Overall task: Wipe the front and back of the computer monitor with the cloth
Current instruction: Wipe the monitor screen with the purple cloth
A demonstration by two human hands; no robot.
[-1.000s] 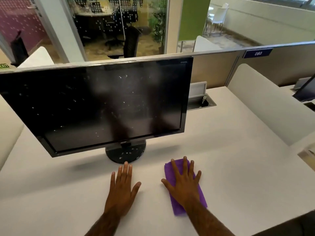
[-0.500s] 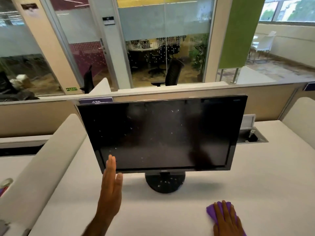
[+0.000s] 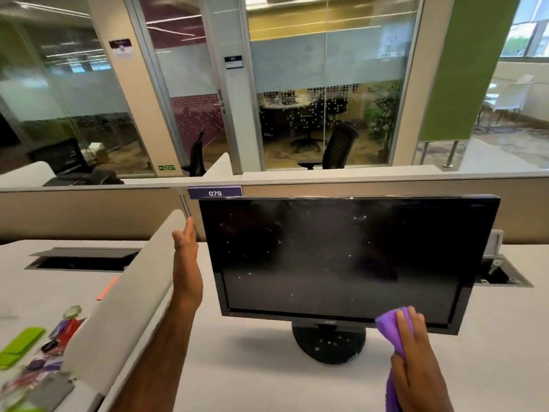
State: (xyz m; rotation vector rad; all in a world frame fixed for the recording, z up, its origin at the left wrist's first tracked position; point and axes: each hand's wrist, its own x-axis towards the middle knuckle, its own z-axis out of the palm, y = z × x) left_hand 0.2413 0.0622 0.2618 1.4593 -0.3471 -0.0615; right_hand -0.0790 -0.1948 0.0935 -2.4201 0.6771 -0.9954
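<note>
On the white bench (image 3: 267, 379) the black monitor (image 3: 341, 257) stands upright on its round base, screen facing the person, long axis running left to right. The left hand (image 3: 185, 248), fingers straight and together, hovers edge-on just beside the monitor's upper left edge; whether they touch is unclear. The right hand (image 3: 416, 361) grips the bunched purple cloth (image 3: 392, 325) before the screen's lower right corner.
</note>
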